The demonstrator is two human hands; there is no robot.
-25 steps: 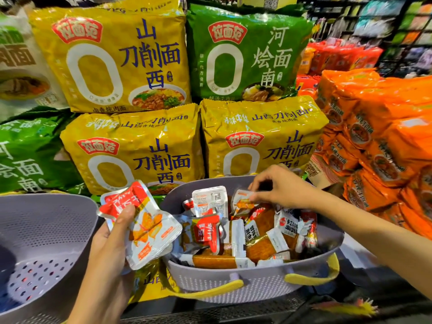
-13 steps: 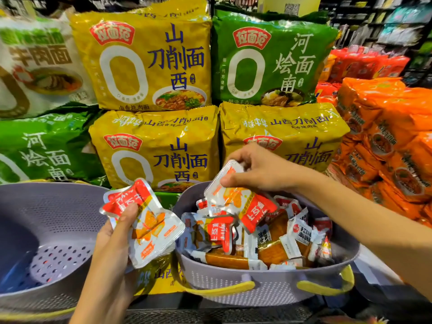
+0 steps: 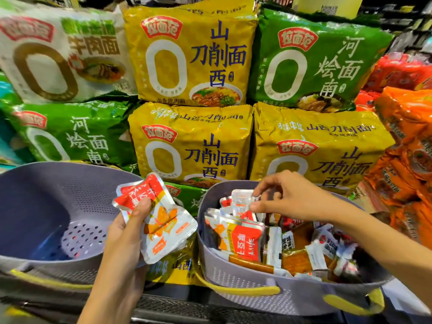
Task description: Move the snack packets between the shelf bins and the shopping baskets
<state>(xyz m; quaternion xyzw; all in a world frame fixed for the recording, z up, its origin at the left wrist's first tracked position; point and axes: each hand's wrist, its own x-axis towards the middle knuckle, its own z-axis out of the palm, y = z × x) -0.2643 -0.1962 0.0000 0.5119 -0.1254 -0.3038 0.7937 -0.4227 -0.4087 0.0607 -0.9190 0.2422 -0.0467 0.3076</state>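
1. Nearest the camera, the left hand (image 3: 126,230) is raised between two baskets. A small stack of red-and-white snack packets (image 3: 163,225) is gripped in it, with the thumb laid across the front packet and the fingers curled behind.
2. To the left of that hand, the left basket (image 3: 35,183) is seen, lilac and perforated, with its holed bottom showing.
3. To the right, the right basket (image 3: 297,302), of the same lilac and fitted with a yellow handle (image 3: 252,291), is filled with loose packets (image 3: 243,239). Red-and-white ones lie at the near left and brown ones further right.
4. The right hand (image 3: 292,197) is held over the far part of the right basket. A white packet (image 3: 242,199), standing upright among the others, is pinched at its edge between thumb and forefinger.
5. Behind the baskets, yellow noodle packs (image 3: 191,146) are stacked on the shelf, with a green noodle pack (image 3: 315,64) at the upper right and a white noodle pack (image 3: 58,54) at the upper left.
6. At the far right, orange packs (image 3: 409,148) are piled.
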